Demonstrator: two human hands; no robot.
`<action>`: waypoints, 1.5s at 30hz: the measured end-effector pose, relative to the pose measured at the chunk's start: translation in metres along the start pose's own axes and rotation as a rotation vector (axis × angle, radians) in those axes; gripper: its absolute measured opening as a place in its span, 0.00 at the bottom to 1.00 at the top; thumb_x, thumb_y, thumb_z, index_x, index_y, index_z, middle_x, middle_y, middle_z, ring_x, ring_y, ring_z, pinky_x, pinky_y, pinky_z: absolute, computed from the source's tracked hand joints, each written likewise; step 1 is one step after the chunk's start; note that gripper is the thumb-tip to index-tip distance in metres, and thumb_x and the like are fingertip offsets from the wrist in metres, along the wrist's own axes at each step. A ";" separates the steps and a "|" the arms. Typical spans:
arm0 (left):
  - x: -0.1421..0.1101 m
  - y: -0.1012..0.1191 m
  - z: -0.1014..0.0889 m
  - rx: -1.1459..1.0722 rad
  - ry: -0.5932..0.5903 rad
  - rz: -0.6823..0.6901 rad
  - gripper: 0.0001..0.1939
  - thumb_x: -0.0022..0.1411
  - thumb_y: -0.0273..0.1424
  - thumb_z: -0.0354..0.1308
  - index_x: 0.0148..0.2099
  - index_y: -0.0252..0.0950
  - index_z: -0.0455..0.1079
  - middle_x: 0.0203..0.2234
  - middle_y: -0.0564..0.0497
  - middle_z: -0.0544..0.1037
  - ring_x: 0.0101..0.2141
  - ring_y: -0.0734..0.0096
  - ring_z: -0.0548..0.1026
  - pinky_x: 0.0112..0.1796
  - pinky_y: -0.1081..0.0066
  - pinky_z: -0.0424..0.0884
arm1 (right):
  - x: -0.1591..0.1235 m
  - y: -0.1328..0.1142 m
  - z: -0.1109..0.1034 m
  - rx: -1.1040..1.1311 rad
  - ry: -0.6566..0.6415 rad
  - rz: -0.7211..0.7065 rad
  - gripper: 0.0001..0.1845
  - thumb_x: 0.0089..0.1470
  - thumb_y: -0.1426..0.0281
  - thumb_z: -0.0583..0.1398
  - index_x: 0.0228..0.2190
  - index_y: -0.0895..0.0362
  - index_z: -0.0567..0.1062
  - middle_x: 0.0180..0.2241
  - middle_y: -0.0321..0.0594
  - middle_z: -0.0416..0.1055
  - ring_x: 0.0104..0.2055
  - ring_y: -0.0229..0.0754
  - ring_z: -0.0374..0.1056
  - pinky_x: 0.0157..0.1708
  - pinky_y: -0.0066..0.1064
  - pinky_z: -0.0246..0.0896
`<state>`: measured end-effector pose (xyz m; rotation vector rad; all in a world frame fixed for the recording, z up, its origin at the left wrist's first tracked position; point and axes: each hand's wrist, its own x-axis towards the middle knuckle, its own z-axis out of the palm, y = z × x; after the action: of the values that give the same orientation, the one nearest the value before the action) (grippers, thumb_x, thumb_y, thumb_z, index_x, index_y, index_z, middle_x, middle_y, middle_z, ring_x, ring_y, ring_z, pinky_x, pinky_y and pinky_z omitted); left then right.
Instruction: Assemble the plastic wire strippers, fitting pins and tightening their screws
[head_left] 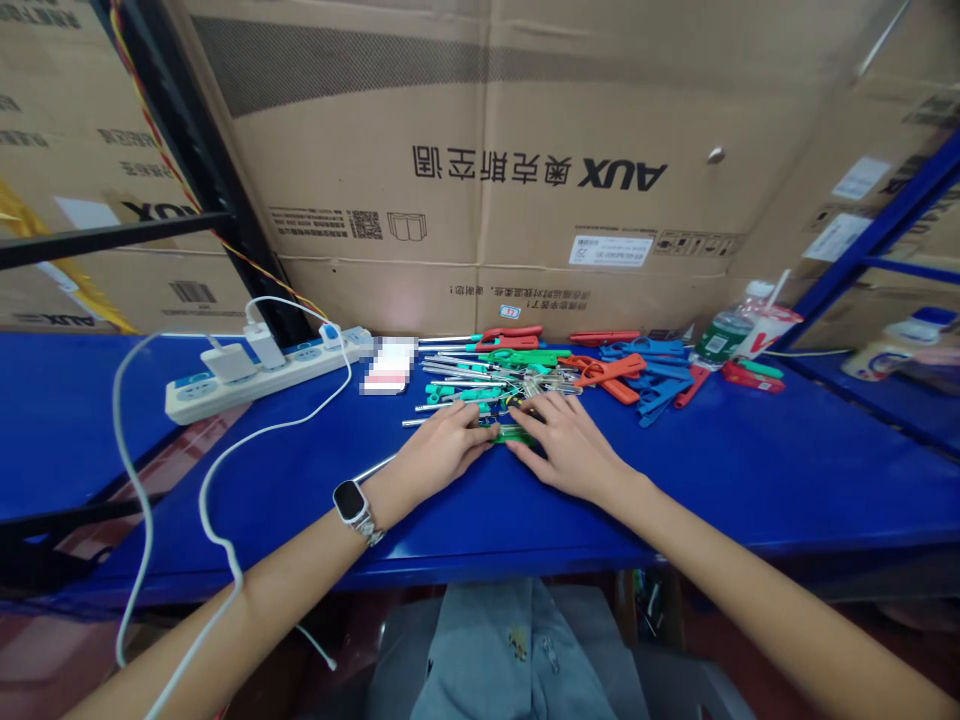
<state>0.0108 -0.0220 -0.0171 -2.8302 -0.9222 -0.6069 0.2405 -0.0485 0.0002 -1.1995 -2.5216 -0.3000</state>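
A green long-nosed lighter [513, 434] lies low over the near edge of a pile, between my two hands. My left hand [444, 440] is closed on its left part, thumb and fingers pressed together. A thin metal tube [375, 467] sticks out beneath my left wrist, apparently the lighter's nose. My right hand [564, 440] has thumb and forefinger on either side of the lighter's green handle; its other fingers are curled over small parts. Just beyond my fingertips lie several metal lighter tubes [461, 367] and green handle pieces [525, 356]. The fingers partly hide the lighter.
Orange handle pieces [611, 372] and blue ones [660, 385] lie to the right, near a bottle [718, 340] and a cup [772, 325]. A power strip [225, 395] with white cables and a blurred phone-like object [390, 365] are left. A large cardboard box [510, 100] stands behind.
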 end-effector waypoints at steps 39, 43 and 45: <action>-0.012 -0.035 -0.029 -0.083 -0.140 -0.077 0.15 0.72 0.25 0.50 0.43 0.36 0.80 0.37 0.45 0.78 0.37 0.64 0.77 0.38 0.66 0.73 | -0.010 0.012 0.011 0.069 -0.095 -0.142 0.24 0.71 0.67 0.50 0.65 0.56 0.67 0.64 0.43 0.67 0.72 0.52 0.53 0.67 0.56 0.52; -0.010 -0.036 -0.028 -0.038 -0.172 -0.044 0.17 0.72 0.24 0.49 0.43 0.36 0.81 0.36 0.45 0.77 0.34 0.65 0.76 0.36 0.67 0.72 | -0.011 0.012 0.009 0.081 -0.092 -0.136 0.23 0.71 0.65 0.52 0.63 0.57 0.70 0.63 0.44 0.70 0.71 0.54 0.55 0.66 0.55 0.52; -0.010 -0.036 -0.028 -0.037 -0.163 -0.020 0.18 0.72 0.24 0.48 0.43 0.36 0.81 0.36 0.44 0.77 0.34 0.65 0.76 0.36 0.67 0.72 | -0.010 0.010 0.007 0.083 -0.080 -0.122 0.22 0.71 0.66 0.52 0.60 0.56 0.72 0.61 0.45 0.72 0.69 0.54 0.57 0.64 0.56 0.53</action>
<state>-0.0271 -0.0043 0.0033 -2.9429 -0.9755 -0.4037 0.2527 -0.0466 -0.0097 -1.0480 -2.6542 -0.1769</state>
